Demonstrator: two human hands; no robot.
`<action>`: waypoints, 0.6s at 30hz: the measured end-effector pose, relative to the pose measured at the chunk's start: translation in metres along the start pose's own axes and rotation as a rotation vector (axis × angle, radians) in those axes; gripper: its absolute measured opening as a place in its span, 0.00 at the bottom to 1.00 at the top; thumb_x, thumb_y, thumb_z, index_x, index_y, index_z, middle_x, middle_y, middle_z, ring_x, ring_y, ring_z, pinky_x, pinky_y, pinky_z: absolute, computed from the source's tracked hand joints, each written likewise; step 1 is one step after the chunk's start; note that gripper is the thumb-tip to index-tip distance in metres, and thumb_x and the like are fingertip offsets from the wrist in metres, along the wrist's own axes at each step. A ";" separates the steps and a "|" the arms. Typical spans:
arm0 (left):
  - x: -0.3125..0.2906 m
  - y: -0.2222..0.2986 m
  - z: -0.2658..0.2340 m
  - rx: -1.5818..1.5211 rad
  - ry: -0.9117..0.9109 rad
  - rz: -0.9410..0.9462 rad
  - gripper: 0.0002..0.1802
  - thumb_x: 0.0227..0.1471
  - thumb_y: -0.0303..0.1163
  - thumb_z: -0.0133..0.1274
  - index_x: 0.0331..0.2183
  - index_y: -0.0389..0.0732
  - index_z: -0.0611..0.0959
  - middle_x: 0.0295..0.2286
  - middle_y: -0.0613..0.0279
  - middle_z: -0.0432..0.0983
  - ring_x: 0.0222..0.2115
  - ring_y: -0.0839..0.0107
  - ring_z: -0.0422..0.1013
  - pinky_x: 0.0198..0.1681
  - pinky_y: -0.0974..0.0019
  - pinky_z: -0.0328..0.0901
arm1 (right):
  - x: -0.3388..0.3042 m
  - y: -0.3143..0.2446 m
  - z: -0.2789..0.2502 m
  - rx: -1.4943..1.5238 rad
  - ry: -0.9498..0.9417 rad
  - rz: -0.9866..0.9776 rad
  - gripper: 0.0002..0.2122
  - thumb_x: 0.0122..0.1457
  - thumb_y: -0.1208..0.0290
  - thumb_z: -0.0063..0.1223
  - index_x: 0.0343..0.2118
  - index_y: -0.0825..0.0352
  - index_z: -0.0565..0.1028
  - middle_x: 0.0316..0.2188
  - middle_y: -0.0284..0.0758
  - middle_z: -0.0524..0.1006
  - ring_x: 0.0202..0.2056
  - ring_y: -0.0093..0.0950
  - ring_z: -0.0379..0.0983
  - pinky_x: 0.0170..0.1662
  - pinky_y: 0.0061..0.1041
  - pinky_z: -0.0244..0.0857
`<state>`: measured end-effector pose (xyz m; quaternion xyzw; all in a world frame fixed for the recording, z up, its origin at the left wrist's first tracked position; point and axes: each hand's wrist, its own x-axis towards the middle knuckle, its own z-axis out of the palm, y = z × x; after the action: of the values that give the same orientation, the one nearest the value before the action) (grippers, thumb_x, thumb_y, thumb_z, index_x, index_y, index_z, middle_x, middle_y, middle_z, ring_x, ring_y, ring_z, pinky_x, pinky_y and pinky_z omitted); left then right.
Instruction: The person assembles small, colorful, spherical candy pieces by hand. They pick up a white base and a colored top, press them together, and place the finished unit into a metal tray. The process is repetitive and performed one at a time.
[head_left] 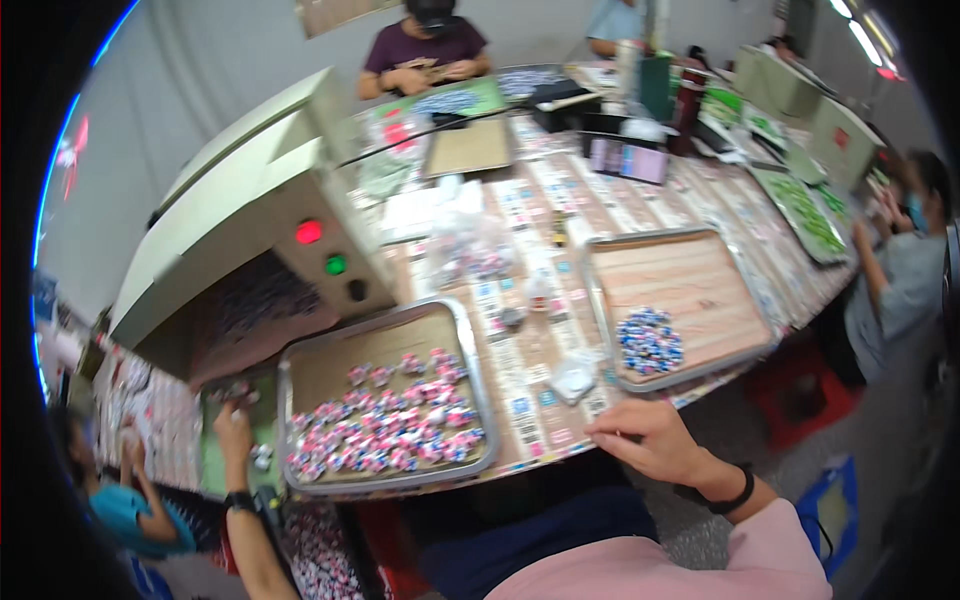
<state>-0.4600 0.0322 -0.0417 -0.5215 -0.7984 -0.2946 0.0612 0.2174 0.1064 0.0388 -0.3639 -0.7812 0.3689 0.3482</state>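
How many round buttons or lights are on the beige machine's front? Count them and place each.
3, in a slanting row: the red one at upper left, the green one in the middle, the black one at lower right. None there seems hidden.

Bright room, slight blur, curved edges.

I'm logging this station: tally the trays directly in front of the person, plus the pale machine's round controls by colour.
Left tray and right tray: 2
Red control: 1
Green control: 1
Black control: 1
Total: 5
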 end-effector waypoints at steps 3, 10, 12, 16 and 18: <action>-0.004 -0.077 -0.028 -0.036 0.229 -0.114 0.16 0.58 0.40 0.49 0.31 0.36 0.78 0.22 0.59 0.73 0.20 0.65 0.68 0.25 0.62 0.64 | 0.003 0.012 -0.028 -0.063 0.170 0.099 0.07 0.52 0.79 0.58 0.34 0.70 0.79 0.29 0.39 0.79 0.28 0.29 0.75 0.31 0.24 0.68; -0.039 0.099 -0.052 -1.691 -0.047 -0.809 0.19 0.62 0.45 0.44 0.47 0.43 0.74 0.27 0.67 0.74 0.21 0.80 0.65 0.11 0.79 0.53 | 0.000 0.059 -0.084 -0.442 0.337 0.213 0.07 0.52 0.75 0.57 0.33 0.69 0.79 0.33 0.41 0.78 0.36 0.36 0.74 0.40 0.32 0.67; -0.064 0.136 -0.051 -1.804 -0.120 -0.838 0.19 0.63 0.44 0.42 0.47 0.43 0.74 0.28 0.67 0.74 0.21 0.79 0.66 0.11 0.79 0.54 | 0.008 0.071 -0.077 -0.446 0.297 0.154 0.08 0.51 0.74 0.56 0.34 0.69 0.79 0.33 0.41 0.78 0.37 0.39 0.74 0.43 0.34 0.65; -0.110 0.205 -0.029 -2.035 -0.371 -0.883 0.21 0.63 0.50 0.40 0.44 0.44 0.75 0.29 0.68 0.74 0.22 0.78 0.63 0.13 0.78 0.57 | 0.023 0.079 -0.071 -0.447 0.178 0.250 0.09 0.50 0.73 0.56 0.35 0.69 0.78 0.30 0.42 0.77 0.34 0.39 0.73 0.41 0.35 0.65; -0.132 0.247 -0.016 -2.070 -0.437 -0.970 0.23 0.61 0.53 0.41 0.43 0.44 0.76 0.31 0.65 0.76 0.23 0.78 0.63 0.15 0.77 0.59 | 0.027 0.078 -0.070 -0.431 0.125 0.343 0.09 0.50 0.73 0.56 0.35 0.68 0.78 0.29 0.42 0.76 0.32 0.38 0.73 0.39 0.34 0.66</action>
<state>-0.1894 -0.0111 0.0183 -0.0016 -0.2856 -0.7021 -0.6522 0.2848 0.1874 0.0156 -0.5783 -0.7458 0.2247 0.2427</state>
